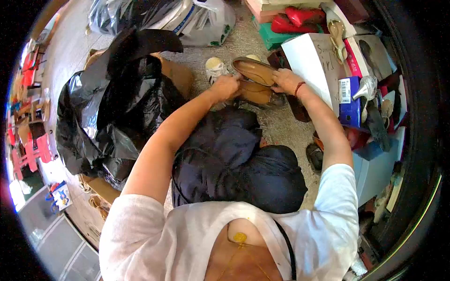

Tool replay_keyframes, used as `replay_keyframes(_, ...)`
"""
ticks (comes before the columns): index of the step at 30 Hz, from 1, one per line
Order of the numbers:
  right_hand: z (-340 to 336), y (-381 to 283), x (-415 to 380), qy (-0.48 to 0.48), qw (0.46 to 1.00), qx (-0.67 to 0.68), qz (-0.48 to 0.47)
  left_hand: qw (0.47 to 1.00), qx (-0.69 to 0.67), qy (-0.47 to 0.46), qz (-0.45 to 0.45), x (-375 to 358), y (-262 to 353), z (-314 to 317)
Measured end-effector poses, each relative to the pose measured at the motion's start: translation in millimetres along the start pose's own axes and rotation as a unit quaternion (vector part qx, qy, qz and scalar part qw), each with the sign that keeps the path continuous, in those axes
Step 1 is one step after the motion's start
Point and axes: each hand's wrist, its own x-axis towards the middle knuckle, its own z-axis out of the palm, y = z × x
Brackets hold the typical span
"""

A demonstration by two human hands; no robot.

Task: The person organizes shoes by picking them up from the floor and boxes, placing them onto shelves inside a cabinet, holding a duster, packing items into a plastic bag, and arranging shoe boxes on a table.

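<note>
In front of my knees is a pair of dark slip-on shoes with tan insoles, one above the other in the view. My right hand (pixel 287 82) grips the right end of the upper shoe (pixel 257 72), its fingers bent over the rim. At the other end, my left hand (pixel 226 87) is closed on the shoes where they meet; its fingertips are partly hidden. The lower shoe (pixel 255 93) lies just below, with its opening facing up. Just beyond my left hand stands a pale sneaker (pixel 215 68).
A large black plastic bag (pixel 117 112) bulges on the left beside a cardboard box (pixel 177 75). On the right are a white shoebox (pixel 311 65), a blue box (pixel 349 100) and several loose shoes. A white plastic bag (pixel 211 23) lies at the far side.
</note>
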Motion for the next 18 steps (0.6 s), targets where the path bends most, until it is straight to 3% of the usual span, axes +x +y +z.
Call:
replay_keyframes(1,1.0,-0.1,-3.1,0.004,1.0,0.013,-0.017,0.993,0.042,0.107,0.009,3.0,1.2,6.6)
replay_keyframes(2,2.4,-0.6,-5.6,0.005,1.0,0.013,-0.01,0.987,0.104,0.122,-0.031,12.6,2.0,11.4)
replay_keyframes(5,3.0,0.7,-1.7,0.033,0.999,0.0,-0.041,0.974,0.195,0.113,-0.023,27.1,2.7,5.7)
replay_keyframes(6,4.4,1.8,2.0,0.0,1.0,0.005,-0.025,0.972,0.232,0.0,-0.037,32.8,4.4,-0.1)
replay_keyframes(9,12.6,-7.0,7.1,0.034,0.998,-0.007,0.044,0.971,0.223,-0.078,-0.03,46.8,1.3,4.6)
replay_keyframes(10,4.4,-16.9,4.9,0.031,0.992,0.042,0.111,0.979,0.195,-0.051,-0.033,53.0,-5.5,13.1)
replay_keyframes(11,4.0,-29.0,0.7,0.032,0.992,0.044,0.113,0.979,0.196,-0.053,-0.031,60.0,-13.9,20.0)
replay_keyframes(13,8.5,-50.5,-6.9,0.32,0.933,0.026,0.163,0.988,0.131,-0.072,-0.041,65.5,-22.6,19.7)
replay_keyframes(15,21.7,-71.6,-19.2,0.339,0.921,0.046,0.188,0.991,0.058,-0.08,-0.09,69.9,-29.9,24.0)
replay_keyframes(17,47.8,-90.8,-28.9,0.367,0.887,0.021,0.278,0.991,0.029,-0.133,-0.004,89.3,-56.3,56.4)
replay_keyframes(18,51.0,-98.2,-30.1,0.361,0.877,0.063,0.31,0.991,0.029,-0.134,-0.005,89.0,-55.2,51.6)
